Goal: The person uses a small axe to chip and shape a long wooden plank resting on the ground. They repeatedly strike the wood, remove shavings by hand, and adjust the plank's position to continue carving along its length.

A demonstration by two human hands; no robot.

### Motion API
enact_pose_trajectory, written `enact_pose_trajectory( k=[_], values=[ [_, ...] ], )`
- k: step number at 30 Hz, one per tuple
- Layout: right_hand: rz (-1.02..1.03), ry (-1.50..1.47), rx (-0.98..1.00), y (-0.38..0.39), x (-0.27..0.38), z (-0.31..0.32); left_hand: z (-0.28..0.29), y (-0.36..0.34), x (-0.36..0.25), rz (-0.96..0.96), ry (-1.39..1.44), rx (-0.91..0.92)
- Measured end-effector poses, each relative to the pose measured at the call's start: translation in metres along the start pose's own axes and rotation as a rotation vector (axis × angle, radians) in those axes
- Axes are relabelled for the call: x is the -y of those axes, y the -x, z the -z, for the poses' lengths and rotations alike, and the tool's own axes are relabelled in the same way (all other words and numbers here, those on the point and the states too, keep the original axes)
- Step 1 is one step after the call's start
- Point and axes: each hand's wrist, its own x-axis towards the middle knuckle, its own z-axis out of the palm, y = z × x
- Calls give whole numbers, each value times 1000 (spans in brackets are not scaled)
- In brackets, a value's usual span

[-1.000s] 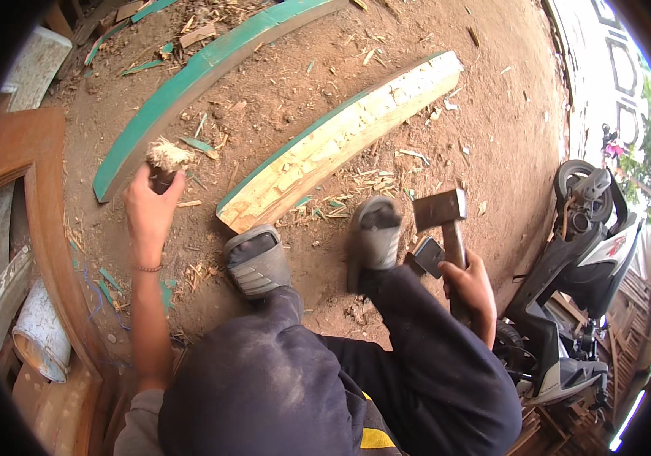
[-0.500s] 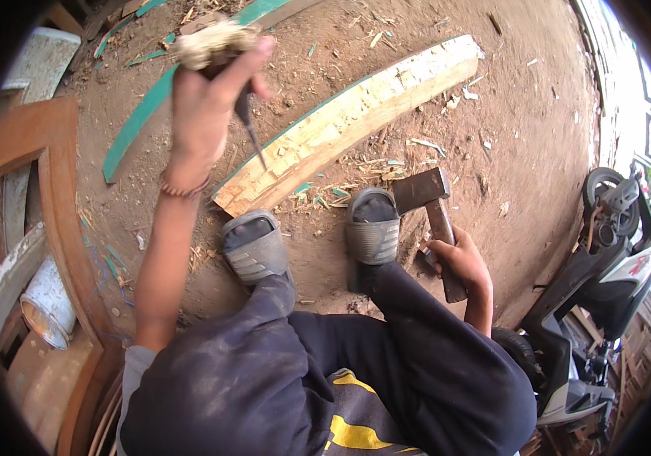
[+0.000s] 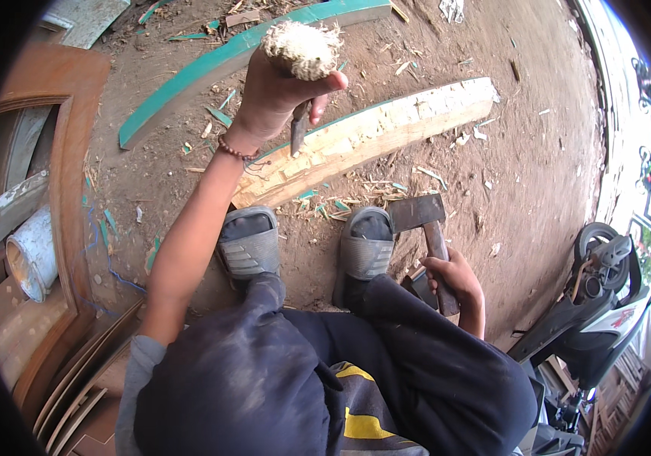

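Observation:
My left hand grips a chisel by its handle, whose pale, frayed, mushroomed top faces up at me. The dark blade points down at the near-left part of a curved wooden beam; I cannot tell whether the tip touches it. Chipped, bare pale wood covers the beam's upper face, with a thin green line along its far edge. In my right hand is a hammer, held by its wooden handle beside my right foot, its blocky metal head apart from the beam.
A second curved beam, painted green, lies farther off on the dirt ground. Wood chips litter the soil by my sandals. A brown wooden frame and a white bucket stand at left. A motorcycle is at right.
My left hand has shifted to the right with the chisel, which now stands more upright over the beam. The hammer stays low in my right hand. The whole view has shifted slightly.

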Motion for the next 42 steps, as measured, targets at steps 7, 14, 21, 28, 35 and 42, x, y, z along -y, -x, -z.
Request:
enact_pose_trajectory(
  k=[7, 14, 21, 28, 35, 42],
  values=[
    [-13, 31, 3, 0, 1, 0, 1, 0, 7, 114, -54, -172],
    [45, 29, -45, 10, 11, -7, -2, 4, 10, 82, -31, -311],
    [194, 145, -85, 50, 88, -12, 1, 2, 32, -24, -236, -596],
    [566, 319, -191, 121, 241, -5, 10, 1, 34, -24, -181, -615],
    [871, 465, -119, 108, 361, -68, 12, -3, 28, 130, -81, -649],
    [639, 943, 124, 55, 339, -97, 30, 0, 21, 275, 232, -753]
  ],
)
